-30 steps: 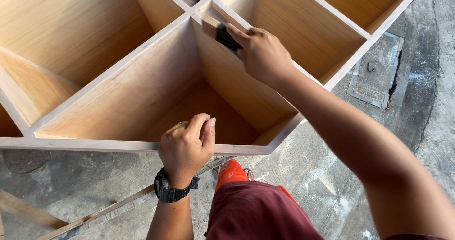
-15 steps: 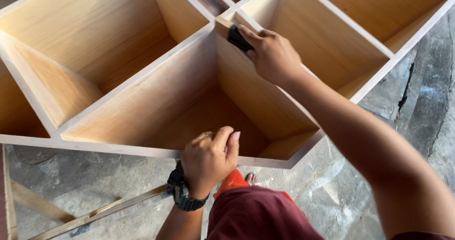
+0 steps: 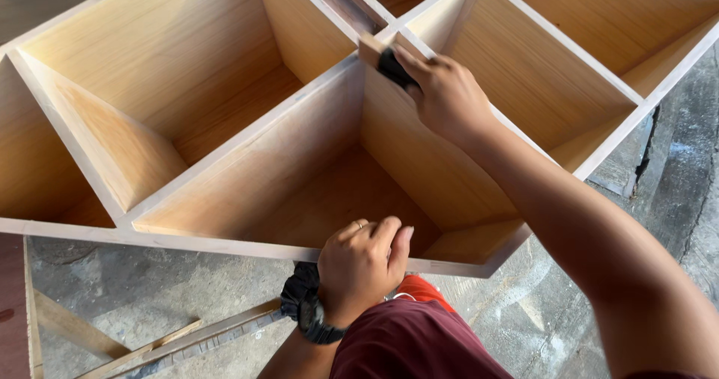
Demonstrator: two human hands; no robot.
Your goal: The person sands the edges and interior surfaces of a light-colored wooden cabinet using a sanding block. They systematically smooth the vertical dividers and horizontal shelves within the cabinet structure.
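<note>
A large pale wooden shelf unit [image 3: 225, 154] lies face-up, divided into several angled compartments. My right hand [image 3: 448, 94] reaches over it and grips a small sanding block [image 3: 382, 58], wood on top and black beneath, pressed onto the top edge of a divider near where the partitions meet. My left hand [image 3: 363, 267], with a black watch on the wrist and a ring, grips the shelf's near front edge, thumb over the rim.
Grey concrete floor [image 3: 150, 289] lies below the shelf. Thin wooden strips [image 3: 172, 341] rest on it at lower left, and a dark red board edge [image 3: 11, 304] shows at far left. My maroon shorts [image 3: 419, 341] are at the bottom centre.
The view has shifted, so the shelf sits lower and further right in the frame. My right hand and block stay at the divider junction. My left hand has slid right along the front edge.
</note>
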